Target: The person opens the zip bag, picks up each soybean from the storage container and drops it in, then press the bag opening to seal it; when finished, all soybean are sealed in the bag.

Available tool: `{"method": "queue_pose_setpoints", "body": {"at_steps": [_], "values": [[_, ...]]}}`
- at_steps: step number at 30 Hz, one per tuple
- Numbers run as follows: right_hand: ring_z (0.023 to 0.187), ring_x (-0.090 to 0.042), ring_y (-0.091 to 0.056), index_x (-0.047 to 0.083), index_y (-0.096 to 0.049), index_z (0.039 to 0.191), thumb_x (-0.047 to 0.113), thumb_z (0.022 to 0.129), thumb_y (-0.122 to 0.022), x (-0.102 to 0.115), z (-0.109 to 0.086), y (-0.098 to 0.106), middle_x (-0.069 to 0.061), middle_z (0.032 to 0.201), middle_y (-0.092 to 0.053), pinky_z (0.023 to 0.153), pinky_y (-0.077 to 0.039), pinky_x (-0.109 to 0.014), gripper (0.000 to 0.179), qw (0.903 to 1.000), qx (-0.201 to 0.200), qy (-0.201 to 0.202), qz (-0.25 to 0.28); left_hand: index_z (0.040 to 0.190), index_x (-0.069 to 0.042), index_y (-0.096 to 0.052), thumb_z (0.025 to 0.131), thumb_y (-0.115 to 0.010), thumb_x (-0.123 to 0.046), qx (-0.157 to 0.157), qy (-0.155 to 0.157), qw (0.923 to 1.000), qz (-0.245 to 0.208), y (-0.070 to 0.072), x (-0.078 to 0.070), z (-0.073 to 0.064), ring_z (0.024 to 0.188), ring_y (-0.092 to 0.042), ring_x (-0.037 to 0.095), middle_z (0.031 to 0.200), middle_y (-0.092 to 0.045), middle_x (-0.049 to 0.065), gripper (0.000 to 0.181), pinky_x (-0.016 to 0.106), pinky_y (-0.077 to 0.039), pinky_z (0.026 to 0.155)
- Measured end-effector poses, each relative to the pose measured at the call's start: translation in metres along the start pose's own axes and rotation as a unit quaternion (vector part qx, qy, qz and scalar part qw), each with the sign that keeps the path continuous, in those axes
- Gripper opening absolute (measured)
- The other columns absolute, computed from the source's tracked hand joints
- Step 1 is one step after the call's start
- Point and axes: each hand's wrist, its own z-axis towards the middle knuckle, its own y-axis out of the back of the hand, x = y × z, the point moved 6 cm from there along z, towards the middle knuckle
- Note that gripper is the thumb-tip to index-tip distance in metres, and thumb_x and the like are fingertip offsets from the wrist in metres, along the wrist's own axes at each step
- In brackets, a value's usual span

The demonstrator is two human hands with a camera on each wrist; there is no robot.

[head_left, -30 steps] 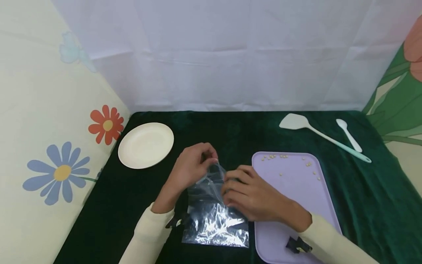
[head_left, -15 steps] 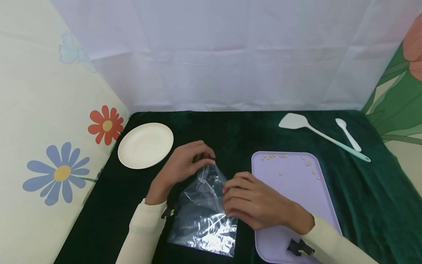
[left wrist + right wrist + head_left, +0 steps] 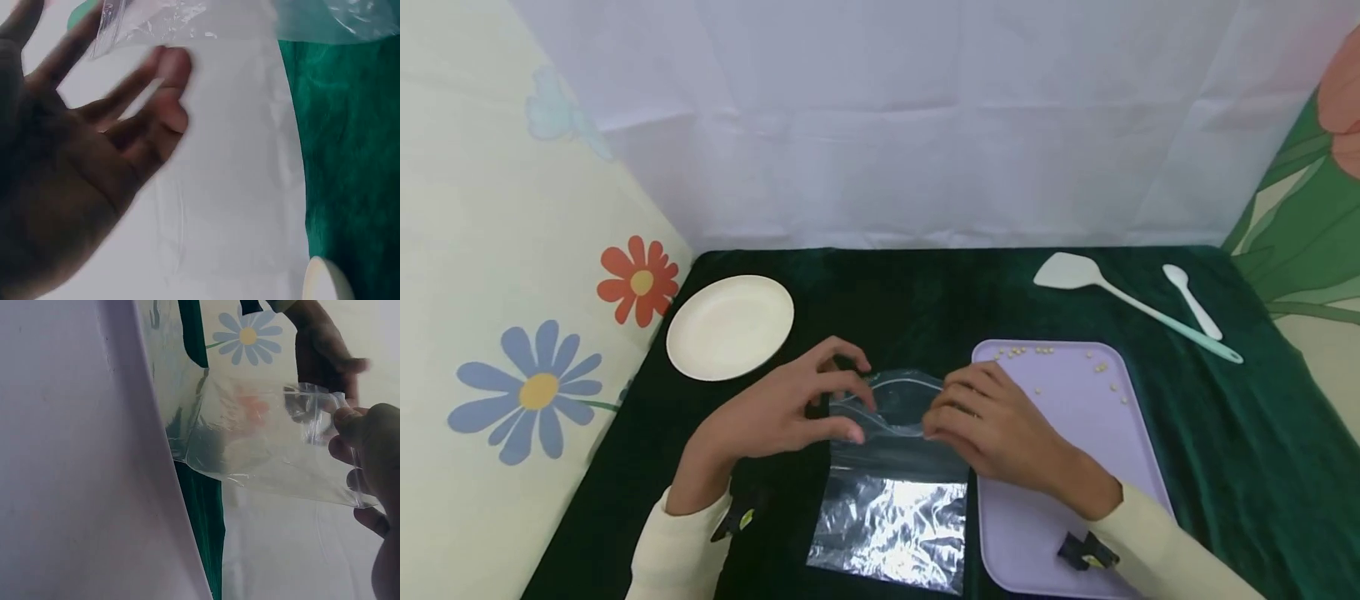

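Note:
A clear zip-lock bag (image 3: 891, 508) lies in the middle of the dark green cloth, its mouth parted into an oval between two pale zip lines. My right hand (image 3: 1000, 425) pinches the right side of the mouth; in the right wrist view its thumb and fingers (image 3: 353, 434) grip the bag's top edge. At the mouth's left side is my left hand (image 3: 790, 404), thumb and fingers spread apart. From the left wrist, that hand (image 3: 94, 137) shows slightly blurred, with loosely bent fingers beside the bag's film (image 3: 181, 19).
Beneath my right forearm lies a lilac tray (image 3: 1060, 458) with several small yellowish bits near its far end. A cream plate (image 3: 730, 327) sits at the back left. A white spatula (image 3: 1067, 271) with a mint handle and a small white spoon (image 3: 1191, 300) lie back right.
My left hand has let go of the bag's top corner and moved left and down, fingers spreading. The bag's raised top has come down and its mouth now gapes. The right hand keeps its pinch.

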Motion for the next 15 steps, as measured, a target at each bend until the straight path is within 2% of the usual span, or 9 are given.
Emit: {"method": "queue_pose_setpoints", "body": {"at_steps": [2, 4, 8, 11, 13, 15], "values": [[0.108, -0.02, -0.056, 0.021, -0.071, 0.104, 0.027, 0.102, -0.062, -0.003, -0.002, 0.001, 0.007, 0.106, -0.068, 0.095, -0.041, -0.041, 0.011, 0.9999, 0.007, -0.009, -0.009, 0.116, -0.032, -0.068, 0.094, -0.071, -0.039, 0.017, 0.023, 0.9993, 0.026, -0.004, 0.003, -0.002, 0.083, -0.054, 0.005, 0.128, -0.05, -0.007, 0.023, 0.028, -0.052, 0.069], [0.11, -0.021, -0.056, 0.022, -0.07, 0.106, 0.026, 0.102, -0.061, -0.004, -0.003, -0.001, 0.006, 0.108, -0.069, 0.096, -0.041, -0.043, 0.011, 0.9996, 0.017, -0.012, -0.017, 0.116, -0.029, -0.069, 0.095, -0.071, -0.031, 0.019, 0.026, 0.9984, 0.046, -0.01, 0.006, -0.003, 0.084, -0.056, 0.002, 0.121, -0.053, -0.009, 0.021, 0.026, -0.053, 0.073], [0.116, -0.02, -0.055, 0.025, -0.069, 0.106, 0.026, 0.102, -0.059, -0.004, -0.007, -0.01, 0.007, 0.116, -0.068, 0.101, -0.037, -0.046, 0.011, 0.9983, 0.054, -0.013, -0.016, 0.109, -0.02, -0.072, 0.095, -0.07, -0.01, -0.01, 0.005, 0.9984, 0.056, -0.021, 0.011, -0.004, 0.088, -0.059, 0.002, 0.11, -0.057, -0.011, 0.018, 0.022, -0.054, 0.076], [0.126, -0.02, -0.049, 0.026, -0.068, 0.11, 0.028, 0.1, -0.062, -0.006, -0.012, -0.013, 0.007, 0.131, -0.062, 0.105, -0.033, -0.047, 0.013, 0.9961, 0.084, -0.024, 0.003, 0.107, -0.017, -0.073, 0.094, -0.069, -0.002, -0.032, -0.002, 0.9974, 0.064, -0.029, 0.013, -0.003, 0.088, -0.061, 0.006, 0.108, -0.057, -0.01, 0.021, 0.021, -0.054, 0.075], [0.131, -0.019, -0.045, 0.027, -0.068, 0.115, 0.03, 0.098, -0.065, -0.012, -0.017, -0.008, 0.007, 0.138, -0.057, 0.107, -0.032, -0.047, 0.018, 0.9945, 0.089, -0.053, 0.015, 0.107, -0.015, -0.073, 0.093, -0.069, 0.002, -0.037, -0.004, 0.9965, 0.075, -0.036, 0.014, -0.002, 0.089, -0.061, 0.006, 0.107, -0.057, -0.008, 0.023, 0.021, -0.054, 0.075], [0.13, -0.018, -0.045, 0.027, -0.069, 0.118, 0.028, 0.097, -0.067, -0.027, -0.024, 0.002, 0.008, 0.137, -0.057, 0.106, -0.033, -0.047, 0.021, 0.9895, 0.085, -0.112, 0.036, 0.107, -0.014, -0.073, 0.091, -0.069, 0.004, -0.04, -0.01, 0.9958, 0.082, -0.042, 0.015, 0.0, 0.088, -0.061, 0.004, 0.107, -0.057, -0.007, 0.024, 0.02, -0.054, 0.074]]}}
